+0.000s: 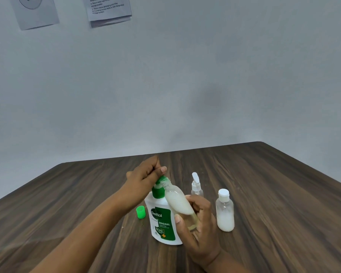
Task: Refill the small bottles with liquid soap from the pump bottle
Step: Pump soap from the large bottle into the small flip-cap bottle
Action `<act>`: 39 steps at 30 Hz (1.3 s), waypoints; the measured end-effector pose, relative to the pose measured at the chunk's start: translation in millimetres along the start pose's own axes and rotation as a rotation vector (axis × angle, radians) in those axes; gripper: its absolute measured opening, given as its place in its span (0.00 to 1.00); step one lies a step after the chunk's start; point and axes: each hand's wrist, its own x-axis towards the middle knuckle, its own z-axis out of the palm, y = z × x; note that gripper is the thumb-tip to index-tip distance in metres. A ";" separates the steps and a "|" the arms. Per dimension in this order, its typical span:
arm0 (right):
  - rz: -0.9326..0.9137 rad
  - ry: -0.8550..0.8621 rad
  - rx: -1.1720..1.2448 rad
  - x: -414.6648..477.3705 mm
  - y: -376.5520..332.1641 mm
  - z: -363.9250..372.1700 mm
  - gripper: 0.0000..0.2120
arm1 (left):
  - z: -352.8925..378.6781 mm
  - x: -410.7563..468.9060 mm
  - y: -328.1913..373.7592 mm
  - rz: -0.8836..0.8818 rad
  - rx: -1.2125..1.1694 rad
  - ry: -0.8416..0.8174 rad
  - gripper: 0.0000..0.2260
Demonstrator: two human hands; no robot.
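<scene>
Around the pump bottle (162,223), which stands upright near the middle of the surface (274,184), a green cap (141,212) is seen just beside it on the left, a clear spray bottle (196,186) behind it, and a capped small bottle (224,211) to the right, apart from the others. The pump head is partly hidden by the left hand (146,174), whose grip is closed over the green head with curled fingers. The tilted small bottle (177,201) is held in the closed grip of the right hand (199,223), with its open mouth set against the nozzle. Wide free room is left on both sides, up to the far edge, which meets a plain wall (185,75). The surface is of dark wood grain. The two small bottles are of clear plastic and partly filled with white liquid.
</scene>
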 end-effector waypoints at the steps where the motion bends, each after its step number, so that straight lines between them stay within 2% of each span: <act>1: 0.006 -0.003 -0.001 -1.3 0.2 0.0 0.15 | 1.2 -1.6 -2.2 0.002 -0.008 0.010 0.14; 8: -0.011 -0.012 -0.009 0.8 0.3 0.7 0.15 | 0.4 -1.3 3.7 0.040 -0.020 0.039 0.14; 12: -0.013 -0.011 -0.001 1.5 -0.5 0.2 0.15 | -7.1 5.2 10.9 0.048 0.090 -0.023 0.13; 16: -0.026 -0.009 0.002 2.6 -0.5 0.5 0.15 | -9.1 7.4 16.3 0.063 0.088 -0.051 0.13; 22: -0.014 -0.015 -0.017 -2.2 2.4 0.3 0.15 | 4.6 -1.9 7.0 0.039 -0.050 0.029 0.12; 32: -0.055 -0.013 0.007 3.6 -3.9 -0.3 0.15 | -5.7 1.1 11.2 0.088 0.107 -0.012 0.13; 39: -0.018 -0.026 -0.004 0.4 -0.3 0.3 0.13 | 1.4 -1.1 10.9 0.097 0.035 0.022 0.12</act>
